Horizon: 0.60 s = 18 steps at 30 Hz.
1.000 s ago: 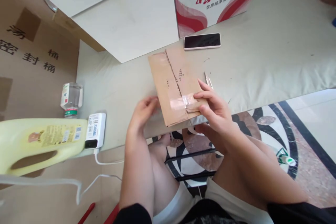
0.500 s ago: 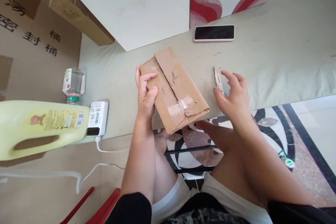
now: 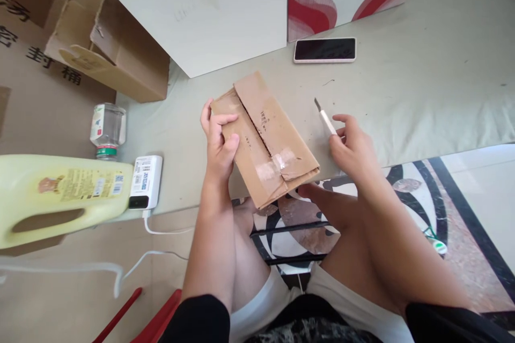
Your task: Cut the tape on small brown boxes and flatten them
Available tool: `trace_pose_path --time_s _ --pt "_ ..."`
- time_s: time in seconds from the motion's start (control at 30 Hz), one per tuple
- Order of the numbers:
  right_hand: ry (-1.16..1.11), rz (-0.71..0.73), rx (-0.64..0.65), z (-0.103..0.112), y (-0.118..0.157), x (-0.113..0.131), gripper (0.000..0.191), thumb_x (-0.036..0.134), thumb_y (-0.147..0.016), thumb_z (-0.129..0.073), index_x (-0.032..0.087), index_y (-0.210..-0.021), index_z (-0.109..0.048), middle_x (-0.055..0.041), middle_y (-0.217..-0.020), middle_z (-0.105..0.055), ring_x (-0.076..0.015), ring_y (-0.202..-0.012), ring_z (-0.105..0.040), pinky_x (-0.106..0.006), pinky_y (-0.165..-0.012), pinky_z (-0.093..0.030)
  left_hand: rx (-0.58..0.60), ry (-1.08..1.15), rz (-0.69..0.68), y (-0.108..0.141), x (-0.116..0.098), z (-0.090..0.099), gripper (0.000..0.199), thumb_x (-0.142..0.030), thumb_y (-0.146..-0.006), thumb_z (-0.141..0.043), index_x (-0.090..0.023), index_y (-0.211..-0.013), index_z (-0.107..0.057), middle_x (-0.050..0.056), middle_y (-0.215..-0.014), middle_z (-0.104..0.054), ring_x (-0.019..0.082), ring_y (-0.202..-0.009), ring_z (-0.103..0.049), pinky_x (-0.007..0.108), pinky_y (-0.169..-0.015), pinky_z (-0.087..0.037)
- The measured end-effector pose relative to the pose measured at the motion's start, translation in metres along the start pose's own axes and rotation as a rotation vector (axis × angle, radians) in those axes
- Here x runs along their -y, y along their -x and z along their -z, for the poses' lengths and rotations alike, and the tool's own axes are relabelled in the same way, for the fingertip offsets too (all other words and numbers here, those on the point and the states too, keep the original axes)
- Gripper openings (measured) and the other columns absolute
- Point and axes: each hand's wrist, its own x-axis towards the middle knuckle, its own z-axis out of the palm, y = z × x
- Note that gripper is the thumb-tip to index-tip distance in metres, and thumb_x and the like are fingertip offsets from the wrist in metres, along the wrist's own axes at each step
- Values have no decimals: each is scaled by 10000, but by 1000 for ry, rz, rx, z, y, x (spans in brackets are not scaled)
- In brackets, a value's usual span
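Note:
A flattened brown cardboard box with clear tape near its lower end lies slanted at the table's front edge. My left hand grips its left side, thumb on top. To the right of the box, my right hand is closed round the rear of a utility knife. The knife's blade shows, pointing up and left, apart from the box. My right index finger is stretched out beside the handle, and the handle's far end is hidden in the palm.
A phone lies behind the box, before a red-and-white carton and a large white box. At left are an open cardboard box, a clear bottle, a white power bank with a cable, and a yellow jug.
My right hand has taken hold of the utility knife, which lay on the table before. The open cardboard box at left has shifted and tipped forward. My left hand keeps its grip.

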Motion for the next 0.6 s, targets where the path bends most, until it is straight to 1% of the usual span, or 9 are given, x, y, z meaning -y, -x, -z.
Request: trace_pose_path --time_s 0.1,0.17,0.27,0.33,0.37,0.43,0.5,0.53,0.6 --pt "-259 -4 91 -3 3 6 480 226 -832 -464 275 -1306 -529 10 -791 -641 -137 -509 -536 -327 -552 -481 -22 24 4 1 0 -3 565 -769 -776 -584 -275 -1048 -625 105 -1384 -452 348 -1453 -362 526 -1231 -305" --pt "-426 38 118 -4 6 9 393 252 -864 -431 279 -1232 -565 -2 -860 -649 -128 -531 -563 -319 -545 -490 -37 37 -4 2 -3 -5 540 -736 -798 -589 -269 -1065 -634 103 -1323 -477 343 -1377 -438 532 -1201 -339" --pt "-647 152 114 -3 10 11 345 329 -873 -400 275 -1148 -603 -36 -928 -670 -170 -639 -635 -337 -544 -500 -75 4 -14 4 -10 -11 528 -716 -810 -598 -258 -1068 -650 95 -1293 -498 336 -1364 -435 525 -1195 -331" --pt "-727 223 51 -2 11 13 362 366 -860 -436 302 -1190 -568 -31 -897 -666 -182 -640 -618 -343 -533 -480 -122 -51 5 5 -16 -16 502 -686 -840 -585 -257 -1092 -649 90 -1294 -507 319 -1391 -403 510 -1212 -306" --pt "-743 243 -5 -1 11 14 359 382 -859 -471 320 -1206 -541 -17 -857 -650 -174 -603 -581 -334 -513 -452 -150 -79 17 6 -19 -19 481 -661 -861 -574 -256 -1113 -643 89 -1300 -508 307 -1396 -398 503 -1223 -292" --pt "-744 247 -147 -1 12 18 328 416 -858 -557 342 -1174 -507 24 -738 -571 -145 -506 -459 -301 -458 -358 -206 -114 28 8 -25 -27 437 -605 -901 -549 -253 -1148 -626 90 -1322 -500 282 -1387 -414 489 -1239 -268" --pt "-735 253 -285 0 14 26 269 491 -868 -591 332 -1065 -501 57 -615 -433 -126 -445 -336 -282 -424 -276 -245 -118 15 9 -28 -32 407 -570 -920 -537 -246 -1152 -615 92 -1338 -493 267 -1369 -438 478 -1246 -262" --pt "-732 278 -342 1 17 30 262 541 -877 -579 320 -995 -499 64 -578 -369 -123 -432 -302 -281 -414 -256 -255 -113 3 9 -28 -34 400 -565 -922 -536 -242 -1146 -614 93 -1337 -494 264 -1362 -446 475 -1245 -267" --pt "-753 386 -421 6 24 40 308 600 -896 -543 300 -858 -486 65 -534 -296 -122 -410 -277 -283 -393 -233 -262 -103 -15 9 -27 -36 399 -565 -923 -537 -239 -1139 -615 93 -1327 -497 262 -1348 -460 473 -1238 -283"
